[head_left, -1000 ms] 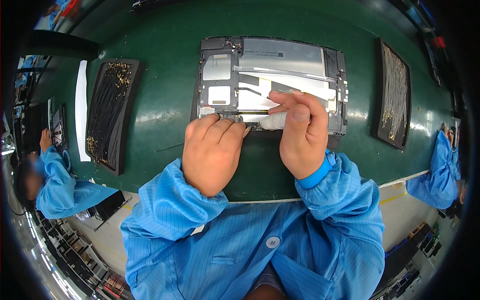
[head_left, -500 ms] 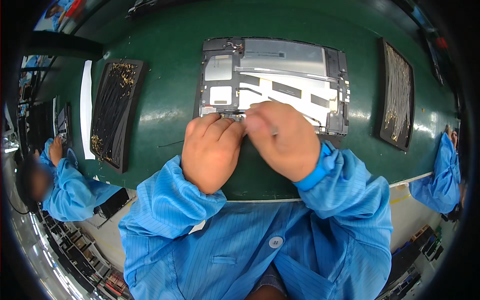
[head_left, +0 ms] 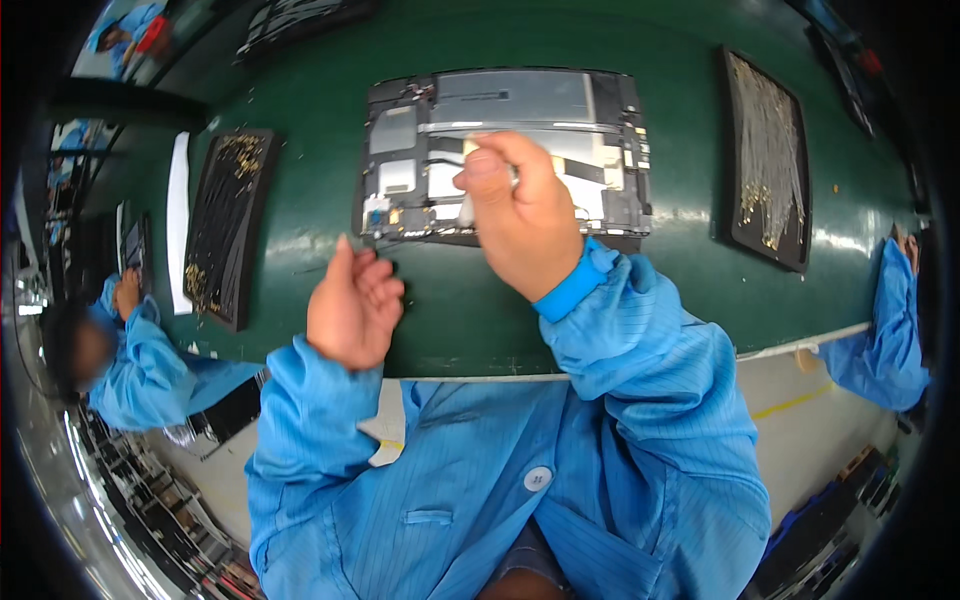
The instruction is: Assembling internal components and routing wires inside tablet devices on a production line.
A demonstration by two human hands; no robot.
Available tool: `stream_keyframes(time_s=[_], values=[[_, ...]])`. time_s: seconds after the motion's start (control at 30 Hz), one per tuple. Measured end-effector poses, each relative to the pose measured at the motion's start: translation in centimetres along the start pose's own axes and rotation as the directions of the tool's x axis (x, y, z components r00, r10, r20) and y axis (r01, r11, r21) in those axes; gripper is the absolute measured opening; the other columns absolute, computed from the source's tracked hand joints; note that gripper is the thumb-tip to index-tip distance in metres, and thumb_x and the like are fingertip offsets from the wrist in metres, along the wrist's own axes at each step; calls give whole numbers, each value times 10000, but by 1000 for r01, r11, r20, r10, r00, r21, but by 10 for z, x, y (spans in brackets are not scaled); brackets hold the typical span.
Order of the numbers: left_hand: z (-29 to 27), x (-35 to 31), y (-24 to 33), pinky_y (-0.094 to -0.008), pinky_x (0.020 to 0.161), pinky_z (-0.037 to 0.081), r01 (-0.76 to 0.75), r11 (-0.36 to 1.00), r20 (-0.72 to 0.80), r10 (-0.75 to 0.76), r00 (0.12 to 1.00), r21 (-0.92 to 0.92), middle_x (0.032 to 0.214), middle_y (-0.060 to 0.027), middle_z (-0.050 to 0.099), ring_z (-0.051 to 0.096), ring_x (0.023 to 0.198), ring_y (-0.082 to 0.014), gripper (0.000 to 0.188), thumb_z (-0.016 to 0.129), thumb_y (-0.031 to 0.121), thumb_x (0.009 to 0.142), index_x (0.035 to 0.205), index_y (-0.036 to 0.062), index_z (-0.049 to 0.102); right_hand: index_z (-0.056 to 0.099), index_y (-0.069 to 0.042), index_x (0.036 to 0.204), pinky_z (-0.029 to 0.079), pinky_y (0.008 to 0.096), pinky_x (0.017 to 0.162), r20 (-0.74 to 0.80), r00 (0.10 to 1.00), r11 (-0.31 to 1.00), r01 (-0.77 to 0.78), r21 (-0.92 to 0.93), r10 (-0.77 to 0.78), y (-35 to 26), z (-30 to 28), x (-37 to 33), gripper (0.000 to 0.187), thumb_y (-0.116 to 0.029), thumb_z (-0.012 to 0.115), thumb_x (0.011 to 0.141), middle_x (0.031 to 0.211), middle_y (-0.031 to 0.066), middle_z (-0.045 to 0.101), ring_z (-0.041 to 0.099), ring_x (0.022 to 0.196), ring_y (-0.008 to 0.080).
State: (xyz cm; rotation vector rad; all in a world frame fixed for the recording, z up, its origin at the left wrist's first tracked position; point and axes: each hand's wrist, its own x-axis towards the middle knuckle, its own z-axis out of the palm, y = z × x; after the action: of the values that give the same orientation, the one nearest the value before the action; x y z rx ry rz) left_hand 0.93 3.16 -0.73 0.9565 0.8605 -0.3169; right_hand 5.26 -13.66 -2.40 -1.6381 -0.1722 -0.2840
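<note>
An opened flat electronic device (head_left: pixel 395 150), perhaps a tablet, lies on the green table in front of me, with silver panels, black strips and small boards exposed. Over its lower middle is my right hand (head_left: pixel 525 215), with a blue band at the wrist. Its fingers are closed around a slim pale object, mostly hidden, whose kind I cannot make out. My left hand (head_left: pixel 355 305) is off the device, near its lower left corner, palm turned up, thumb apart and fingers loosely curled with nothing in them. A thin black cable (head_left: pixel 425 238) runs along the device's near edge.
A black tray (head_left: pixel 232 230) of dark cables with gold ends stands left, beside a white strip (head_left: pixel 179 225). Another black tray (head_left: pixel 765 150) with grey cables is at right. Co-workers in blue sleeves (head_left: pixel 150 365) sit at both sides of the green table (head_left: pixel 680 300).
My hands have separated: the left drew back toward me from the device's near edge and opened, while the right rose over the device. In the view, device and trays appear shifted slightly left.
</note>
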Motion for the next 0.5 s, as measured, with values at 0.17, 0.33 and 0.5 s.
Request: stream_keyframes(time_s=[0.17,0.33,0.5], values=[[16,14,13,-186,418,366,-392,908,-187,415,891,145,687,-5,493,483,535,-106,181,509,262,803,817,85,473,399,-4,1035,433,225,562,42,988,984,-151,99,147,-4,-8,3,371,-325,412,849,774,74,545,523,652,101],[13,-37,-2,-182,410,340,-92,816,114,33,993,570,635,-12,501,487,488,-77,246,514,242,804,948,43,499,438,14,1004,437,249,613,-20,958,914,-266,306,286,-4,-7,5,412,-355,460,823,787,94,542,556,732,149],[19,-9,-10,-175,404,337,101,856,208,-236,949,506,627,-9,500,487,489,-78,200,484,220,822,928,51,497,431,13,1013,426,237,616,5,960,904,-264,335,279,-6,-9,8,422,-364,452,825,799,90,541,540,736,128]])
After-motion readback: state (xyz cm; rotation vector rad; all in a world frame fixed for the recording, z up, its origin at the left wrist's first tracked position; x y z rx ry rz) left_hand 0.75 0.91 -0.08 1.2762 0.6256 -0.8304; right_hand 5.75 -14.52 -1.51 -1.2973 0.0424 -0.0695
